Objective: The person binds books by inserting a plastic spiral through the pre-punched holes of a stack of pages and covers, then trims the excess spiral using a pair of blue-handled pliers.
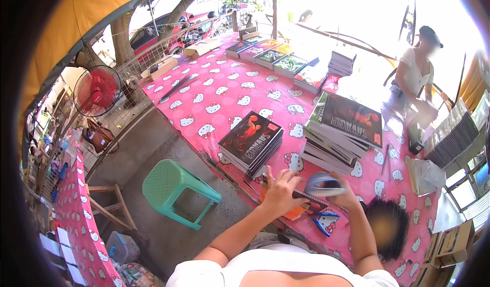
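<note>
Working over a glossy pink cat-print tablecloth (224, 78); resting the left hand (282, 191), loosely spread, on a dark spiral-edged book (317, 204) near the front edge; curling the right hand (348, 192) around a blurred blue-grey ring (326, 191); seemingly finishing this book; probably leaving a black spiral-bound stack (252, 139) done beyond, and a taller black-covered pile (352, 116) remaining.

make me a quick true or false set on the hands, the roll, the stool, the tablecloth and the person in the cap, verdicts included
1. The right hand holds a blue ring-shaped roll. True, though it is blurred.
2. The left hand is holding that roll too. False: it is at a spiral-bound notebook by the near table edge.
3. The plastic stool is red. False: it is green.
4. The tablecloth is pink with cat faces. True.
5. The person in the dark cap is at the picture's left. False: at its right.
</note>
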The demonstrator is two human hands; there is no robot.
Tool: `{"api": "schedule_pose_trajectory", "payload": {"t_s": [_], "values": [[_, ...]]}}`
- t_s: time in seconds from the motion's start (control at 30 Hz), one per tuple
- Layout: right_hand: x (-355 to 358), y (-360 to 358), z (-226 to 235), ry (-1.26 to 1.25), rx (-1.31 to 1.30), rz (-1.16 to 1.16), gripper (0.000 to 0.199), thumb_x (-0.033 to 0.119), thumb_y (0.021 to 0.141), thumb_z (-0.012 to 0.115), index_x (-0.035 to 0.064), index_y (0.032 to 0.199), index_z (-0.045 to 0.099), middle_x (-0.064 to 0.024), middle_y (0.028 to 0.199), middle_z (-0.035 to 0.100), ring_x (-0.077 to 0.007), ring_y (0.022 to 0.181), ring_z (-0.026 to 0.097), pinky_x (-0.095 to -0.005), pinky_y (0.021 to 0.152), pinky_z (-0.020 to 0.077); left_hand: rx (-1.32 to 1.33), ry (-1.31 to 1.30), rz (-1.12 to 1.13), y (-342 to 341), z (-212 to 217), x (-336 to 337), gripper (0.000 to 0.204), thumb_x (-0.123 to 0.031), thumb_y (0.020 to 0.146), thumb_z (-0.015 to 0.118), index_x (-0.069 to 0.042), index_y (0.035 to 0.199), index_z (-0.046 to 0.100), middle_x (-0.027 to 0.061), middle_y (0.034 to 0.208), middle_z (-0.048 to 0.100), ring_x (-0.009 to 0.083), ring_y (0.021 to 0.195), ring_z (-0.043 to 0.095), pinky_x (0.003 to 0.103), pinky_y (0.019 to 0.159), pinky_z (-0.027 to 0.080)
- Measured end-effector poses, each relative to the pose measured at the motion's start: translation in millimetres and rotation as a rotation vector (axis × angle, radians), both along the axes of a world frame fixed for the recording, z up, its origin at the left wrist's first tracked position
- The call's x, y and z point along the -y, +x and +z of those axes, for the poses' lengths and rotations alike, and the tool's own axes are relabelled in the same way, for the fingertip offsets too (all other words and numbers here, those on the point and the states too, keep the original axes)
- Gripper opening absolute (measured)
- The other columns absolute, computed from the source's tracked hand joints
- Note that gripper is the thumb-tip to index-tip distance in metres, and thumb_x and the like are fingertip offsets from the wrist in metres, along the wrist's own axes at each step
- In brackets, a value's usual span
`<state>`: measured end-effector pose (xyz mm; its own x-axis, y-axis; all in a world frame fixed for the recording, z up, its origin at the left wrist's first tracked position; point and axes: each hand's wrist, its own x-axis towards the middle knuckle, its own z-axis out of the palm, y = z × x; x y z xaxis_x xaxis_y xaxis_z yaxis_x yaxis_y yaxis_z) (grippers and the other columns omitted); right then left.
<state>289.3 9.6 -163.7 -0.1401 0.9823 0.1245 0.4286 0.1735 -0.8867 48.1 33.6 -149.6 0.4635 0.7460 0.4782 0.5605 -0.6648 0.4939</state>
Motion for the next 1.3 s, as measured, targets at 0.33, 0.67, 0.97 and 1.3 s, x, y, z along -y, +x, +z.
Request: {"api": "schedule_pose_trajectory", "payload": {"t_s": [0.33,0.67,0.97,1.3], "values": [[-28,-5,-5,0.113,0.030,-0.003,0.045,0.002,0.056,0.077,-0.0001,0.097,0.060,-0.0108,0.095,0.065,-0.0232,0.086,0.063,-0.0323,0.077,0.0486,0.104,-0.198,0.002,-26,-10,-17,0.033,-0.025,0.057,0.084,-0.007,0.081,0.070,0.0066,0.096,0.066,0.0264,0.096,0.056,0.042,0.086,0.043],[-38,-38,-12,0.093,-0.324,0.112,0.052,0.004,0.056,0.073,0.0028,0.106,0.058,-0.0102,0.088,0.060,-0.0186,0.084,0.059,-0.0322,0.074,0.0469,0.356,-0.311,0.122,-42,-10,-21,0.042,-0.026,0.058,0.086,-0.003,0.087,0.066,0.0175,0.117,0.053,0.0322,0.107,0.055,0.041,0.087,0.047],[-66,-46,-25,0.030,-0.037,0.095,0.054,0.001,0.059,0.071,0.0016,0.110,0.057,-0.0061,0.097,0.064,-0.0147,0.093,0.059,-0.0292,0.084,0.0467,0.883,-0.677,-0.010,-54,-31,-32,0.039,0.004,0.076,0.072,-0.002,0.111,0.056,0.0048,0.099,0.063,0.0118,0.091,0.062,0.027,0.083,0.052],[-76,-60,-16,0.119,-0.039,0.203,0.056,0.006,0.059,0.073,0.0020,0.112,0.057,-0.0077,0.097,0.064,-0.0177,0.087,0.060,-0.0324,0.078,0.0484,1.032,-0.903,-0.156,-82,-56,-38,0.018,-0.003,0.085,0.065,-0.002,0.103,0.070,0.0024,0.095,0.068,0.0072,0.087,0.060,0.022,0.082,0.048]]}}
